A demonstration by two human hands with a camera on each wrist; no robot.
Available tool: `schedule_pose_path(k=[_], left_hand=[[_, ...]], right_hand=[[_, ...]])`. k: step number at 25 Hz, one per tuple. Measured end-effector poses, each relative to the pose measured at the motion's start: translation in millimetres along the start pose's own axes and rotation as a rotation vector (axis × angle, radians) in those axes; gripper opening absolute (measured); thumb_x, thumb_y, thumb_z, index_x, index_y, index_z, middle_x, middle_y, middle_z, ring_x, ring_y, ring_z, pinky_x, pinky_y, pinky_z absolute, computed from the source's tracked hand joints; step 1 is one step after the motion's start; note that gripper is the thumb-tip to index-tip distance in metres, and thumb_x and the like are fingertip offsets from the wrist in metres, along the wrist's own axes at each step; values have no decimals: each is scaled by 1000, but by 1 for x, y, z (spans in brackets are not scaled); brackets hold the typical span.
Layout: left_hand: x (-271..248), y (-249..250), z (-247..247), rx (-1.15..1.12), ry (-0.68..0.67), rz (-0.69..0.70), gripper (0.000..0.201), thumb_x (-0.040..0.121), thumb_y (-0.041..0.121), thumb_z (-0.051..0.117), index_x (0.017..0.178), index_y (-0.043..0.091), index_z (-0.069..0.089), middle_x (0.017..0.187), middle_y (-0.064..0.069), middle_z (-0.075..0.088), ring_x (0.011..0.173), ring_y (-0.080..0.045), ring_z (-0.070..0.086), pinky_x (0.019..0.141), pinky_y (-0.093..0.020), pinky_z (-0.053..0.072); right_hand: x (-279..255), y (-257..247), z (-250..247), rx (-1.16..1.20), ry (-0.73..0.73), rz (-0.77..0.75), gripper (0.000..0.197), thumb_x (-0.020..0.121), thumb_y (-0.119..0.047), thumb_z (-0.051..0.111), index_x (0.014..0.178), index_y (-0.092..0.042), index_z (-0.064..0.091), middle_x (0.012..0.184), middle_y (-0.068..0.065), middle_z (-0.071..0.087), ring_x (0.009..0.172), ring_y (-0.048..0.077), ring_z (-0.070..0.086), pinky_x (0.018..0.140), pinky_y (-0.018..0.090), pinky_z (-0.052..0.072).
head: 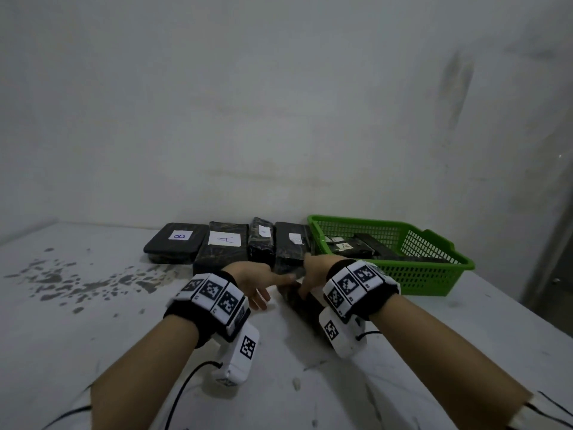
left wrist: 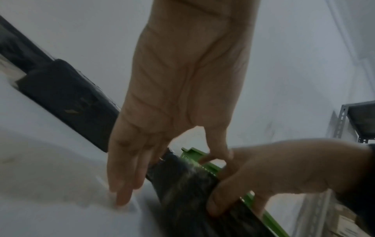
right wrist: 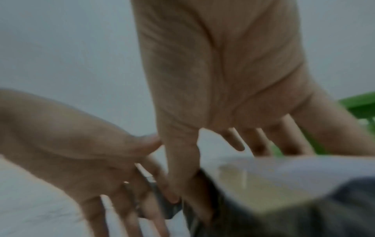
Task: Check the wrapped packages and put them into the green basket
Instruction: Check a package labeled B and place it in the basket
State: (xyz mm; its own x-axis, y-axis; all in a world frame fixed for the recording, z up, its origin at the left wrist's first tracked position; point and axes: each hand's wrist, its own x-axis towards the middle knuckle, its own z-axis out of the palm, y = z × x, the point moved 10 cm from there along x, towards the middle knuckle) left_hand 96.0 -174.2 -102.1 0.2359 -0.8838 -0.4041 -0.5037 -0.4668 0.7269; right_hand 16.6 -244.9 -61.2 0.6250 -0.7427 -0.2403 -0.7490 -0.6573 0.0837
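Observation:
A dark wrapped package [head: 305,315] lies on the white table in front of me. My right hand [head: 307,282] grips it, thumb on one side and fingers on the other; the right wrist view shows a pale label [right wrist: 284,170] on its top. My left hand [head: 262,288] is beside the package's left end with straight, spread fingers [left wrist: 123,184], holding nothing. The green basket [head: 434,282] stands just right of my hands, with several dark packages [head: 352,246] in it, one marked A.
Several more dark packages line the wall left of the basket, one labelled B [head: 181,238] and one labelled A [head: 224,243]. Grey stains [head: 71,280] mark the table's left side. A metal shelf frame [left wrist: 345,121] stands at the right.

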Motion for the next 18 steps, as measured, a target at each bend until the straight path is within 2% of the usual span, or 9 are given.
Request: schedule_pose_path(k=[3, 5, 8, 9, 12, 14, 15, 16, 18], left_hand=[[-2, 10, -10, -222, 112, 67, 67, 85, 60, 44, 116, 1, 55, 108, -19, 62, 76, -26, 64, 64, -32, 57], [-8, 15, -19, -416, 189, 145, 43, 87, 45, 56, 100, 4, 59, 87, -13, 64, 67, -21, 64, 55, -30, 58], [-23, 22, -41, -715, 282, 269, 13, 89, 18, 60, 86, 5, 60, 69, -8, 65, 55, -15, 64, 47, -27, 56], [-28, 23, -50, -794, 307, 306, 10, 89, 14, 59, 85, 5, 61, 71, -9, 66, 55, -15, 65, 45, -26, 55], [-40, 24, -75, -982, 358, 405, 8, 90, 8, 55, 92, 3, 60, 88, -14, 64, 80, -25, 63, 52, -30, 58], [-45, 27, -81, -1023, 371, 450, 10, 91, 7, 52, 98, 3, 58, 94, -13, 64, 87, -26, 61, 57, -31, 59], [-48, 30, -81, -1020, 366, 477, 12, 91, 7, 51, 101, 4, 58, 96, -12, 65, 88, -25, 61, 59, -31, 59], [-51, 35, -80, -1012, 353, 505, 14, 91, 7, 50, 102, 5, 58, 97, -11, 65, 89, -24, 62, 61, -31, 59], [-55, 42, -77, -977, 337, 548, 15, 90, 11, 51, 102, 8, 59, 95, -9, 67, 88, -22, 63, 65, -30, 57]], right_hand=[[-11, -23, -23, 138, 104, -104, 68, 79, -20, 71, 132, -1, 34, 130, 16, 50, 116, 30, 51, 79, 32, 43], [-23, -31, -36, 210, 180, -176, 62, 77, -20, 72, 128, -4, 39, 128, 15, 51, 113, 30, 51, 78, 32, 42], [-43, -27, -56, 417, 341, -267, 71, 78, -39, 71, 133, -10, 39, 131, 12, 52, 116, 28, 51, 87, 31, 41], [-48, -18, -63, 455, 407, -251, 75, 80, -46, 67, 137, -10, 35, 134, 14, 49, 121, 30, 47, 93, 33, 39], [-57, 30, -73, 594, 574, 2, 91, 84, -57, 53, 145, -4, 12, 143, 24, 31, 132, 40, 29, 105, 45, 29], [-52, 52, -58, 1065, 511, 11, 97, 83, -55, 56, 147, -4, 5, 142, 16, 35, 132, 35, 36, 102, 43, 38], [-49, 50, -50, 1343, 451, -68, 91, 82, -50, 61, 145, -4, 15, 135, 9, 44, 124, 30, 47, 94, 39, 45], [-48, 46, -46, 1550, 398, -155, 78, 82, -41, 65, 140, -2, 30, 128, 9, 54, 112, 26, 57, 87, 37, 52], [-47, 43, -49, 1724, 380, -283, 54, 81, -21, 68, 128, -1, 48, 113, 11, 65, 96, 23, 65, 82, 34, 55]])
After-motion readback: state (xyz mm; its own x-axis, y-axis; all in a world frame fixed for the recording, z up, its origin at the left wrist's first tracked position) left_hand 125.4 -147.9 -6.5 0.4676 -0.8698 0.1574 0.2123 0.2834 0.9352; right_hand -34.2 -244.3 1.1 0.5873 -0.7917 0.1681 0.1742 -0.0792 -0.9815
